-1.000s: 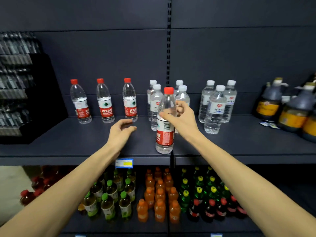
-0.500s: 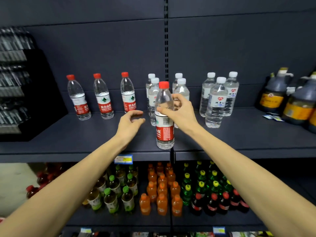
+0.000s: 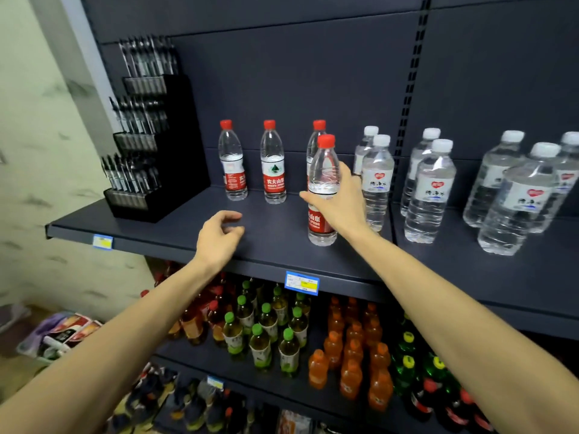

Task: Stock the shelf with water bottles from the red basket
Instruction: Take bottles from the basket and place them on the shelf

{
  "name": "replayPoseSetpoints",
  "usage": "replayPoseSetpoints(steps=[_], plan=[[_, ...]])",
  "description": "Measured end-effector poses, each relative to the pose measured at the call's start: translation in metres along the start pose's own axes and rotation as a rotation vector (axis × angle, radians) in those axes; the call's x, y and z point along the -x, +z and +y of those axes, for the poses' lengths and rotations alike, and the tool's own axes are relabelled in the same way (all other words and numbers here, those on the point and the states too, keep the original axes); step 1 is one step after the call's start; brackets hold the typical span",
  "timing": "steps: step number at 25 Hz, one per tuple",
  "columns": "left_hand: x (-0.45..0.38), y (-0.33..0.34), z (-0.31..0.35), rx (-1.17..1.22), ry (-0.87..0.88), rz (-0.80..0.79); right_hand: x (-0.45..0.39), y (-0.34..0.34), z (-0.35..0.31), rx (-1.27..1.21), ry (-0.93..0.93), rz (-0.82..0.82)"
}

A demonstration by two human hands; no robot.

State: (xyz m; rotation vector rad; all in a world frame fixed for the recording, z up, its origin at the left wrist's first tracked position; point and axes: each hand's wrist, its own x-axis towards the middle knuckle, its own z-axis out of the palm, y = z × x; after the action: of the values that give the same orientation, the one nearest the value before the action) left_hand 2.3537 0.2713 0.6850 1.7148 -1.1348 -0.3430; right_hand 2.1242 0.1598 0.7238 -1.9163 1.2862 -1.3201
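Observation:
My right hand (image 3: 341,203) grips a clear water bottle (image 3: 322,170) with a red cap and red label; it stands upright on the dark shelf (image 3: 175,223), in front of the third of three matching red-capped bottles (image 3: 273,162) lined along the back. My left hand (image 3: 219,238) hovers just over the shelf's front edge, left of the held bottle, fingers curled apart and holding nothing. The red basket is not in view.
White-capped water bottles (image 3: 429,189) fill the shelf to the right. A black pen display rack (image 3: 147,142) stands at the shelf's left end. Below are green-capped tea bottles (image 3: 263,336) and orange drinks (image 3: 354,358). A wall is at the left.
My right hand has carried the bottle left and back, from in front of the white-capped bottles to in front of the third red-capped one. The view has swung left. My left hand stays empty.

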Motion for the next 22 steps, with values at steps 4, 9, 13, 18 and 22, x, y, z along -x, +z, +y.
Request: replayPoseSetpoints(steps=[4,9,13,18,22], plan=[[0.0,-0.008,-0.009,-0.003,0.005,-0.005,-0.031,0.005,0.002,-0.043,0.083,-0.08],[-0.005,-0.02,-0.015,-0.029,-0.008,0.027,-0.053,0.009,0.014,-0.178,0.186,-0.131],[-0.009,-0.022,-0.016,-0.021,-0.028,0.035,-0.061,0.008,0.018,-0.253,0.199,-0.162],[-0.008,-0.014,-0.012,-0.032,-0.026,-0.001,-0.062,0.014,0.015,-0.251,0.202,-0.153],[-0.013,-0.01,-0.006,-0.062,-0.029,-0.003,-0.058,0.022,0.014,-0.263,0.268,-0.166]])
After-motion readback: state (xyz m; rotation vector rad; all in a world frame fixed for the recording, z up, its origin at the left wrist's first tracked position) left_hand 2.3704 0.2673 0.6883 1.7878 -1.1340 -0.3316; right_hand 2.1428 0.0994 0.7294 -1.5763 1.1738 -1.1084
